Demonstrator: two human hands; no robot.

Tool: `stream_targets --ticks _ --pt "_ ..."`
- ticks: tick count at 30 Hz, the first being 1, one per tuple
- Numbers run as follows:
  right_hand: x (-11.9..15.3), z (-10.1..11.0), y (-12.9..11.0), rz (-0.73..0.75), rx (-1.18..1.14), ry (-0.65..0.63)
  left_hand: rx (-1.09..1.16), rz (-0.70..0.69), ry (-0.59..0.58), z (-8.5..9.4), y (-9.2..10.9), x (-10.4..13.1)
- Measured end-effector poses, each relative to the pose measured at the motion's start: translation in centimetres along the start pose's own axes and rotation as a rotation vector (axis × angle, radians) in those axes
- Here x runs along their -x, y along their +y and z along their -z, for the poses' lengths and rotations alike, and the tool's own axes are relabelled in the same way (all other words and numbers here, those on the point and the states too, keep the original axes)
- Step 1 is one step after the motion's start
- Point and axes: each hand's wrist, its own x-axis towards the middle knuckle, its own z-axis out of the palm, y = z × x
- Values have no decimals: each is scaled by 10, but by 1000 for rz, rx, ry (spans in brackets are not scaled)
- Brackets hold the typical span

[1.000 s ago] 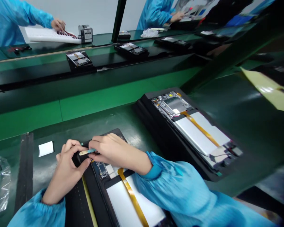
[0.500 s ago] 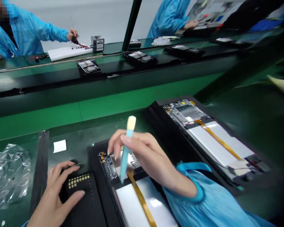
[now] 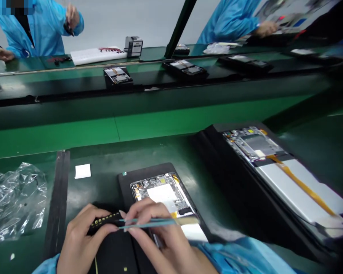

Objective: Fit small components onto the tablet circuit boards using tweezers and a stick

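My left hand (image 3: pixel 82 238) pinches the raised top edge of a black sheet (image 3: pixel 114 249) that carries rows of small yellowish pieces. Between the thumb and fingers of my right hand (image 3: pixel 160 232) are light-blue tweezers (image 3: pixel 148 223), their tips pointing left at the sheet's edge, beside my left fingertips. Just behind my right hand lies an opened tablet (image 3: pixel 161 192) on a black pad, its circuit board showing and its lower part partly covered by the hand.
Another opened tablet (image 3: pixel 297 182) lies at the right. A white piece (image 3: pixel 82 171) and clear plastic wrap (image 3: pixel 17 201) are at the left. Beyond the green divider (image 3: pixel 148 121), more devices (image 3: pixel 118 75) line a bench where two people in blue work.
My right hand has moved down and left to the black sheet, turning the tweezers from upright to level. My left hand has closed on the sheet, lifting its edge. The view has shifted left.
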Motion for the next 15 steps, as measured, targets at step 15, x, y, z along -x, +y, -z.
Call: stream_targets --ticks 15 --pt "14 0 6 29 134 -35 38 -92 -44 1 1 6"
